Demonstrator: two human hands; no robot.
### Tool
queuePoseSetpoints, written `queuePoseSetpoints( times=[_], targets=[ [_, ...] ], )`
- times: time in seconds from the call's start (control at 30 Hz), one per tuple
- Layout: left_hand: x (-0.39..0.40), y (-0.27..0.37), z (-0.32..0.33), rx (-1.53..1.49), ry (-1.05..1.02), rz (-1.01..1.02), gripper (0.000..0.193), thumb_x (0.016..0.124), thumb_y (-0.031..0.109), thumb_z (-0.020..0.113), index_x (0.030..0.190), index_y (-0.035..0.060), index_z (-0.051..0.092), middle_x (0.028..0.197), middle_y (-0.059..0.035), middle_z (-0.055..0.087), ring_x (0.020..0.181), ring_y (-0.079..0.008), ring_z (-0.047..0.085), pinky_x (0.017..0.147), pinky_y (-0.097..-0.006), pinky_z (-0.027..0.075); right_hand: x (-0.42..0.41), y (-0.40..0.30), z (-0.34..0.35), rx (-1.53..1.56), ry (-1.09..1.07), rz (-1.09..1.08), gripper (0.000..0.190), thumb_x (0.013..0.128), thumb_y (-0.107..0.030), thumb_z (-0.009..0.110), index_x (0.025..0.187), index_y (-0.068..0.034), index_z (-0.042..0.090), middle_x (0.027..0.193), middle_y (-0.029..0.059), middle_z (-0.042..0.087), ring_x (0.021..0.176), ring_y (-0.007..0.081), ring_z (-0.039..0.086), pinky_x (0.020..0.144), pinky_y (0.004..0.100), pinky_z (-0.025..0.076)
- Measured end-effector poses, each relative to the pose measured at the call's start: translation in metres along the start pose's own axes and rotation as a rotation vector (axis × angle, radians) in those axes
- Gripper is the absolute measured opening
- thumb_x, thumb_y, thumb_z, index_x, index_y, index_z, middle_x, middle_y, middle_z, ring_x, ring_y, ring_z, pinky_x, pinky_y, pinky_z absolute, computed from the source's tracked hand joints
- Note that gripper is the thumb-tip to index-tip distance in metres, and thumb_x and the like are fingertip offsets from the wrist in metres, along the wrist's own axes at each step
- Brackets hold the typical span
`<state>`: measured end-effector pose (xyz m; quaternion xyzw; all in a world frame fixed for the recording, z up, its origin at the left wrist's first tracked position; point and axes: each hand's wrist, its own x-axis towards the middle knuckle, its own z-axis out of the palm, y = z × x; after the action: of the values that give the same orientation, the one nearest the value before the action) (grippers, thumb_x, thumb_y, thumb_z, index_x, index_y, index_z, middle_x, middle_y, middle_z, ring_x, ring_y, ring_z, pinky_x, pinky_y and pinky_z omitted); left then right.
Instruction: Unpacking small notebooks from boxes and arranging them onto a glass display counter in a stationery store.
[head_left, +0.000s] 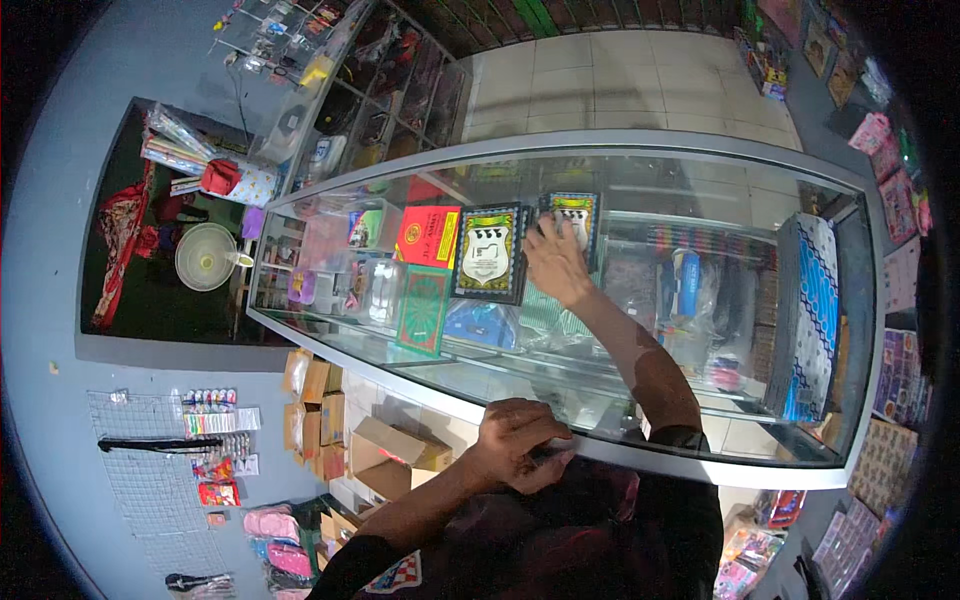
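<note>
My right hand (559, 259) reaches over the glass display counter (480, 420), its fingers spread on the left part of an ornate booklet (581, 210) with a dark border and pale shield-shaped panel. The hand hides part of that cover. Just left of it lies a similar booklet stack (489, 251), fully in sight. A red and yellow book (427, 235) and a green patterned book (424, 311) lie further left. My left hand (521, 442) is curled at the counter's near metal edge; whether its fingers hold anything is not clear.
Inside the counter, a blue box (685, 283) lies among plastic-wrapped goods. A stack with a blue and white patterned top (814, 315) stands at the right end. Cardboard boxes (390, 454) are on the floor at lower left. A wire rack (135, 457) hangs on the wall.
</note>
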<state>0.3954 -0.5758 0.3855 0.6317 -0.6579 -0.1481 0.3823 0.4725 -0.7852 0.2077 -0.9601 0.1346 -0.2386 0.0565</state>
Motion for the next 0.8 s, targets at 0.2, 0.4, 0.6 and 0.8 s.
queuePoseSetpoints(
  times=[0.2, 0.4, 0.6, 0.8],
  targets=[
    [0.004, 0.002, 0.000, 0.011, 0.035, 0.037, 0.015, 0.066, 0.010, 0.074, 0.079, 0.0046, 0.068, 0.066, -0.0083, 0.063, 0.055, -0.0249, 0.063, 0.052, -0.0348, 0.052, -0.002, 0.001, 0.004, 0.017, 0.042, 0.012, 0.021, 0.089, -0.020, 0.056, 0.090, -0.005, 0.071, 0.105, 0.0090, 0.061, 0.121, 0.0311, 0.046, 0.095, 0.0507, 0.033],
    [0.004, 0.003, -0.004, -0.007, 0.039, 0.036, 0.015, 0.067, 0.009, 0.073, 0.080, 0.0040, 0.067, 0.065, -0.0083, 0.064, 0.055, -0.0243, 0.063, 0.053, -0.0345, 0.053, -0.011, 0.005, 0.004, -0.126, -0.184, 0.122, 0.044, 0.077, -0.036, 0.071, 0.110, -0.008, 0.071, 0.120, 0.0041, 0.058, 0.129, 0.0306, 0.039, 0.099, 0.0529, 0.032],
    [0.000, 0.001, -0.005, 0.013, 0.046, 0.035, 0.016, 0.067, 0.011, 0.074, 0.081, 0.0046, 0.068, 0.067, -0.0084, 0.064, 0.056, -0.0235, 0.064, 0.053, -0.0342, 0.053, -0.046, 0.036, -0.030, -0.004, -0.224, 0.192, 0.031, 0.085, -0.028, 0.062, 0.110, -0.011, 0.067, 0.122, 0.0057, 0.056, 0.131, 0.0309, 0.040, 0.101, 0.0528, 0.033],
    [0.000, -0.001, 0.002, -0.006, 0.074, 0.054, 0.018, 0.067, 0.014, 0.075, 0.082, 0.0064, 0.068, 0.069, -0.0082, 0.064, 0.058, -0.0239, 0.065, 0.052, -0.0338, 0.052, -0.068, 0.055, -0.060, -0.212, -0.277, 0.232, 0.033, 0.084, -0.027, 0.064, 0.112, -0.009, 0.067, 0.127, 0.0075, 0.055, 0.133, 0.0335, 0.040, 0.103, 0.0567, 0.033]
  ],
)
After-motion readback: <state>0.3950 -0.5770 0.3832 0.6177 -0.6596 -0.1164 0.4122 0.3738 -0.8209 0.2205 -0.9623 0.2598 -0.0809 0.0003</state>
